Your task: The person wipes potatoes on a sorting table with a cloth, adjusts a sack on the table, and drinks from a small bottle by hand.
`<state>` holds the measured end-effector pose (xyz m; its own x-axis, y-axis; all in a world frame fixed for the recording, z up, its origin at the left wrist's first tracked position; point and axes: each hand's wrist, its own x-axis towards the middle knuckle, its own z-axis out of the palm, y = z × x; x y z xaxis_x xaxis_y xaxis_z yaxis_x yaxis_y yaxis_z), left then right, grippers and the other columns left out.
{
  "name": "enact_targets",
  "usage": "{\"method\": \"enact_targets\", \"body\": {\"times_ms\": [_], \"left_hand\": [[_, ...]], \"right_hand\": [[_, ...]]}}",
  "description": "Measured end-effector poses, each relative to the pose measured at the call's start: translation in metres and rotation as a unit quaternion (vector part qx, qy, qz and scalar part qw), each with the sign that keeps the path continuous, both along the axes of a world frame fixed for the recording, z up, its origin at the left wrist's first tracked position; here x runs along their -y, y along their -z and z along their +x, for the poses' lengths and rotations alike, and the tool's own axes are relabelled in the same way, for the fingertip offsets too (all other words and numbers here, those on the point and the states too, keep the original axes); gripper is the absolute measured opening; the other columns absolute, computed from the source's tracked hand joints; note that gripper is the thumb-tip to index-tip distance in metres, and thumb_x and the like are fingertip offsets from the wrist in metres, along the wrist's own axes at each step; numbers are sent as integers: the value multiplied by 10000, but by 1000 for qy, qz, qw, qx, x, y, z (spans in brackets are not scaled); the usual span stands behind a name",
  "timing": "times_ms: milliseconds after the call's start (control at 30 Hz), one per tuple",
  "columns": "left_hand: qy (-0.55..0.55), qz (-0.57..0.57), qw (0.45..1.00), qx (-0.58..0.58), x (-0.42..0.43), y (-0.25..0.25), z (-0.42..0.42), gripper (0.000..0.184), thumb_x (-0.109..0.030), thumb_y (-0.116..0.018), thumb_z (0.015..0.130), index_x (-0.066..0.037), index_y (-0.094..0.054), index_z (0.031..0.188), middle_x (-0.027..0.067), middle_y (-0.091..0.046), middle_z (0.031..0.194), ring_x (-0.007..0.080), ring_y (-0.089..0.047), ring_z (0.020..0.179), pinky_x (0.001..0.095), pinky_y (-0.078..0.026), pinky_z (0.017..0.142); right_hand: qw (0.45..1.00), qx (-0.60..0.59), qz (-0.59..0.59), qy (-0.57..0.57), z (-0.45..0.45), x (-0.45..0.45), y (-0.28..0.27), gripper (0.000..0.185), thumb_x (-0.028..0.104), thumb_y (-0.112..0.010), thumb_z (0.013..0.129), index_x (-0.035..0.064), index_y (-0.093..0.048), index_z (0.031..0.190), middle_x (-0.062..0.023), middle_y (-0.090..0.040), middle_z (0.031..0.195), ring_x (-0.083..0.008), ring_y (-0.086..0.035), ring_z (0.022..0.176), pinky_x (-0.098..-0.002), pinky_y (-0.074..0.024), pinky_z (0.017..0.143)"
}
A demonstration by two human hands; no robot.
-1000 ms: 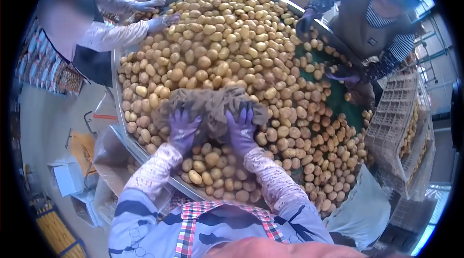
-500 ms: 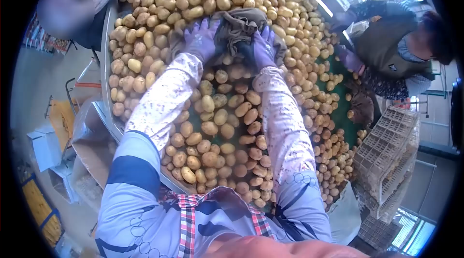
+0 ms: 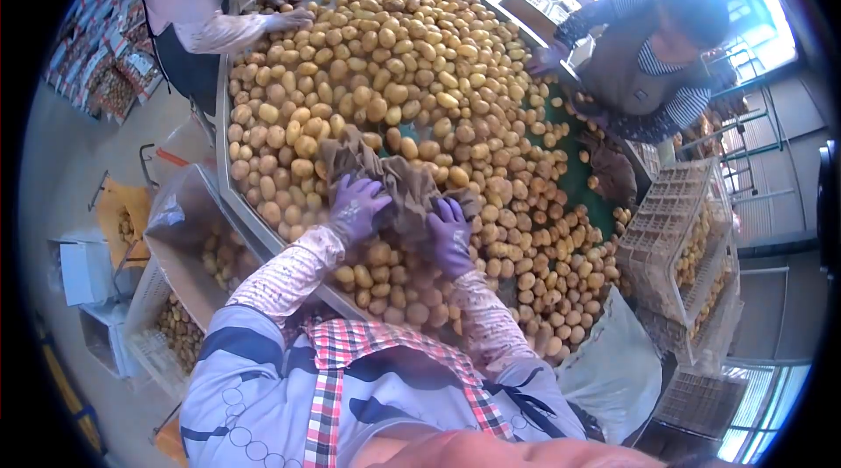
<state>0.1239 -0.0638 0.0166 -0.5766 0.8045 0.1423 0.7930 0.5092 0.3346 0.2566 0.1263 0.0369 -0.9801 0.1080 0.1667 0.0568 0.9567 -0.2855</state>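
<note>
A crumpled brown cloth (image 3: 399,192) lies over the potatoes (image 3: 368,91) near the front of the sorting table (image 3: 226,148). My left hand (image 3: 357,208), in a purple glove, grips the cloth's left end, fingers bent over it. At its right end my right hand (image 3: 450,236), also gloved in purple, presses and holds the cloth. Potatoes lie all around both hands, and some are partly covered by the fabric.
A co-worker (image 3: 635,56) stands at the table's right side, another person (image 3: 197,3) at the far left. Plastic crates (image 3: 674,240) with potatoes are stacked at right. A cardboard box (image 3: 180,231) stands at left, and a pale sack (image 3: 613,372) hangs at the front right edge.
Both my hands have drawn the cloth back toward my body, over the near potatoes. The view has shifted, showing more of the table's far end and the co-workers.
</note>
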Motion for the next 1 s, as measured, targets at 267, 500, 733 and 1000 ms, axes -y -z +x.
{"method": "enact_targets", "body": {"times_ms": [267,500,733,1000], "left_hand": [[71,-47,992,98,78,-14,100,465,-253,-630,740,-213,-591,1202,148,-497,1287,384,-438,1217,651,-232,1013],[63,-136,983,106,44,54,58,513,-477,-466,864,-261,-475,1330,227,-255,1475,447,-179,1377,665,-36,1072],[-41,-150,987,40,-63,13,-84,687,-554,-535,788,-254,-394,1389,251,-239,1469,429,-154,1383,646,-89,1070],[-77,-79,993,43,-85,-6,-145,709,-254,-646,745,-157,-381,1396,179,-356,1419,353,-324,1329,513,-281,1075]], "right_hand": [[986,-147,-70,-42,136,19,-6,416,123,-557,804,87,-515,1216,-202,-493,1235,-417,-463,1163,-493,-351,1018],[1000,-1,11,-9,51,60,64,469,145,-483,813,71,-472,1276,-262,-417,1327,-470,-374,1246,-533,-315,1044],[983,-116,117,83,-149,-16,86,353,126,-460,821,29,-492,1159,-213,-465,1264,-382,-393,1232,-476,-344,1029],[989,-78,102,69,-218,-50,46,160,92,-497,786,62,-536,938,-132,-540,967,-330,-484,1025,-418,-448,827]]}}
